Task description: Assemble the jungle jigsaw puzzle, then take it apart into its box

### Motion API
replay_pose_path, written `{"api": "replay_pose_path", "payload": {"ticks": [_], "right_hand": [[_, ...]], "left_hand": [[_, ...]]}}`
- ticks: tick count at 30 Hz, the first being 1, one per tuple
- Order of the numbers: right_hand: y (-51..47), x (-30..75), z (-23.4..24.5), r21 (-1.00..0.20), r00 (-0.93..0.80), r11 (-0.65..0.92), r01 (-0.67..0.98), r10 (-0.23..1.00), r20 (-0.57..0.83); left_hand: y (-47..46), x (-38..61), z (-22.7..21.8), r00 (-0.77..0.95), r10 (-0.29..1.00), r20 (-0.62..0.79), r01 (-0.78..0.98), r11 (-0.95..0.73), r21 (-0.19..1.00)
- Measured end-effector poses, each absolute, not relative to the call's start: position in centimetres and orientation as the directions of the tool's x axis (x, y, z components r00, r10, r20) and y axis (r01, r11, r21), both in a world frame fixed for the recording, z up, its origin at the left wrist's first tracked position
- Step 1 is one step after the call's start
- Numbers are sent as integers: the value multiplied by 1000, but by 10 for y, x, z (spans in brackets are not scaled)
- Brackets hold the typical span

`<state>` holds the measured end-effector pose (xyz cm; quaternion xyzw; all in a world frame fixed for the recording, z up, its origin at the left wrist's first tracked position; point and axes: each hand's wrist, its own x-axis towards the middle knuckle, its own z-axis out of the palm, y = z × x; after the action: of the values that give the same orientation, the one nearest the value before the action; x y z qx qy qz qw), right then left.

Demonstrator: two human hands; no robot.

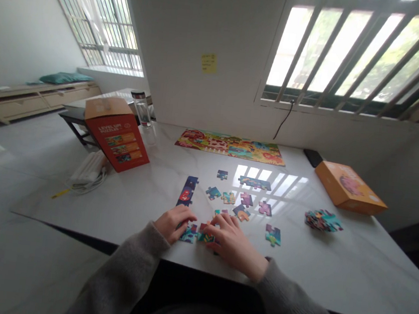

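Near the table's front edge, my left hand [175, 222] has its fingers bent down onto a blue-and-purple puzzle piece [188, 234]. Just right of it, my right hand [232, 243] grips a red and green puzzle piece [206, 233], and its fingers cover part of it. A narrow gap shows between these two pieces. Joined dark blue pieces [187, 191] with a red figure form a strip beyond my left hand. Loose pieces lie past my right hand, among them a purple one [264, 207] and an orange-and-blue one [241, 212]. Another piece is partly hidden under my right hand.
A finished puzzle strip [229, 146] lies along the wall. At left stand a red puzzle box [119, 136], a glass bottle [142, 109] and a white cable bundle [88, 173]. On the right are a piece pile [323, 220], an orange box [349, 188] and a dark phone-like object [312, 157].
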<state>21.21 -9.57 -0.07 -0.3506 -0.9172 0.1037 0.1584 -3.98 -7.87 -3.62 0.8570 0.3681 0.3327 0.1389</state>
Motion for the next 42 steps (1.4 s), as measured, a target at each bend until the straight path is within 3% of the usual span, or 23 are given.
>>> {"api": "replay_pose_path", "payload": {"ticks": [8,18,23,30,42], "right_hand": [[-106,202,-8,-299,-665,703,645,710,232],[-115,202,-15,-238,-668,720,651,693,271],[-119,205,-14,-275,-680,738,617,675,287],[-120,250,-12,-332,-596,687,647,726,342],[-136,259,-5,-314,-630,657,685,751,197]], "left_hand": [[-108,-41,-46,482,701,526,528,-712,464],[-123,-44,-53,566,660,495,570,-747,343],[-128,-42,-50,647,634,425,576,-771,274],[-132,-39,-42,613,660,433,604,-746,282],[-130,-12,-35,589,670,452,653,-724,223]]}}
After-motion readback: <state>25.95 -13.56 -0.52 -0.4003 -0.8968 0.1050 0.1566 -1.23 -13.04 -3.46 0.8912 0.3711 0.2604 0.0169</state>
